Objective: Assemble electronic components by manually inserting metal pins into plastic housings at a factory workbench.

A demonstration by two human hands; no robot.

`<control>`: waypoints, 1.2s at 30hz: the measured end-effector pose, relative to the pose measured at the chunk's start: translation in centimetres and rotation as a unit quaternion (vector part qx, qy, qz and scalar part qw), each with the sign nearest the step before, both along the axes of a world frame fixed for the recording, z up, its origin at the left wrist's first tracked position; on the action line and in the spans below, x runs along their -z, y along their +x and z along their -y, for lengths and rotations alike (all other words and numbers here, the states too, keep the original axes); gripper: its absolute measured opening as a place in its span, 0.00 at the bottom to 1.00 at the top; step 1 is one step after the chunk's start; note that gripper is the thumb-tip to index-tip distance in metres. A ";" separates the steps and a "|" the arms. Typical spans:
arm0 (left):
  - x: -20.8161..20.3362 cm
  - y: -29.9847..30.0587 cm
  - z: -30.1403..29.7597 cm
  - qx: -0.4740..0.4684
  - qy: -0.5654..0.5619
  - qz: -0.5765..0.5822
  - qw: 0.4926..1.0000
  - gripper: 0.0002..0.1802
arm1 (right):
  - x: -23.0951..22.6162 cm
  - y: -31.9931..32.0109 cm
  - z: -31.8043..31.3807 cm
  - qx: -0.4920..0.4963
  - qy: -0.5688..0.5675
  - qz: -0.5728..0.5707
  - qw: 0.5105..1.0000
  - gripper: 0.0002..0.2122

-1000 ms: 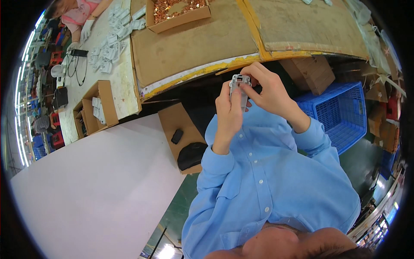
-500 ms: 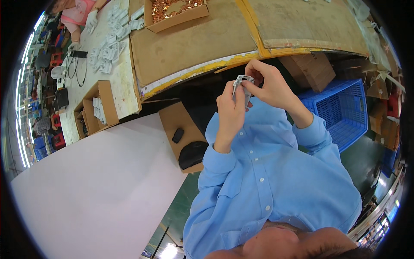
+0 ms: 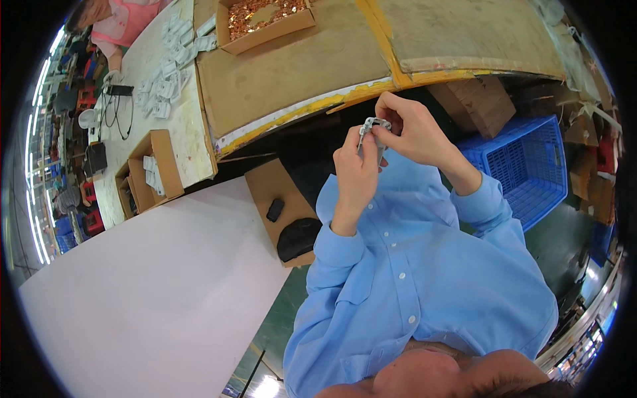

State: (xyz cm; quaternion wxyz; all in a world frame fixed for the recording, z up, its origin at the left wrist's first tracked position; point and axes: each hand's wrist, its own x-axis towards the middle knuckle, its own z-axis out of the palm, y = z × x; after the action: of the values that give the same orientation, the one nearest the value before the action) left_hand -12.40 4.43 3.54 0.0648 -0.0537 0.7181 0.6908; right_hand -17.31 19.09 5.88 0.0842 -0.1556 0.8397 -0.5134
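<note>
In front of my chest, near the table's front edge, I hold a small white plastic housing [image 3: 373,124] with a hollow, notched upper end. My left hand [image 3: 356,167] is closed round its lower part, the thumb lying along its side. The thumb and fingertips of my right hand [image 3: 413,132] pinch at the upper end of the same piece. Whether a smaller part sits between the right fingertips is hidden. Of the housing, most of the body is covered by my fingers.
A cardboard tray of copper-coloured pieces [image 3: 265,34] rests on the brown-topped table [image 3: 298,76]. Several white plastic parts [image 3: 162,93] lie on the left bench, near a co-worker [image 3: 126,26]. A blue crate [image 3: 524,176] stands at right. A carton piece [image 3: 265,186] bears black items.
Both my hands stay nearly where they were, still on the white housing. At the far left bench, the co-worker's gloved hand has drawn back from the white parts.
</note>
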 end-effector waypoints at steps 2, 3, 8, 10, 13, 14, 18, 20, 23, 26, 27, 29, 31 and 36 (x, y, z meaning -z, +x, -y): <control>0.1 0.1 0.1 -0.004 0.001 -0.003 1.000 0.14 | 0.5 0.1 0.0 0.005 -0.036 0.010 0.999 0.08; 0.3 0.0 0.2 -0.003 0.010 0.005 1.000 0.13 | 0.4 0.0 -0.1 0.005 -0.037 0.009 0.999 0.08; 0.5 0.0 0.2 0.013 0.019 0.006 1.000 0.12 | 0.4 -0.2 -0.6 -0.012 -0.019 0.009 1.000 0.08; 0.6 -0.3 0.1 0.008 0.001 0.013 1.000 0.11 | 0.3 -0.3 -0.7 -0.014 -0.013 0.001 1.000 0.08; 0.8 -0.3 0.1 0.019 0.019 0.022 0.999 0.10 | 0.4 -0.5 -0.8 -0.017 -0.010 0.000 1.000 0.09; 0.8 -0.2 0.0 0.018 0.019 0.020 0.999 0.10 | 0.6 -0.5 -0.9 -0.017 -0.013 0.009 1.000 0.10; 1.1 -0.2 0.1 0.016 0.009 0.016 1.000 0.10 | 0.4 -0.6 -0.7 -0.032 0.006 -0.022 0.999 0.10; 1.2 -0.2 0.1 0.007 0.011 0.005 1.000 0.10 | 0.5 -0.9 -0.5 -0.040 0.004 -0.019 0.999 0.10; 0.8 -0.5 0.1 0.000 -0.006 0.002 1.000 0.10 | 0.5 -1.4 -0.2 -0.048 0.022 -0.013 0.999 0.09; 0.8 -0.7 0.8 -0.018 -0.029 -0.005 0.999 0.10 | 0.6 -2.0 0.3 -0.061 0.011 0.002 0.998 0.09; 0.9 -1.1 0.8 -0.016 -0.035 -0.010 0.999 0.10 | 0.8 -2.4 0.2 -0.061 0.007 -0.001 0.998 0.09; 1.1 -1.6 1.6 -0.008 -0.086 -0.046 0.995 0.10 | 0.8 -3.1 0.6 -0.057 -0.006 -0.020 0.998 0.09; 0.7 -1.9 3.2 0.043 -0.181 -0.042 0.982 0.12 | 1.0 -4.3 0.7 -0.046 0.018 -0.065 0.997 0.10; 1.7 -3.3 8.0 -0.022 -0.212 -0.004 0.977 0.14 | 2.5 -6.8 1.8 -0.072 -0.058 -0.049 0.994 0.16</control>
State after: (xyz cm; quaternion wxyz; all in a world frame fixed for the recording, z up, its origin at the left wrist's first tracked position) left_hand -15.70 -3.52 1.80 0.0334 -0.0792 0.8474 0.5239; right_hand -24.08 17.33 3.39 0.0702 -0.2457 0.7981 -0.5457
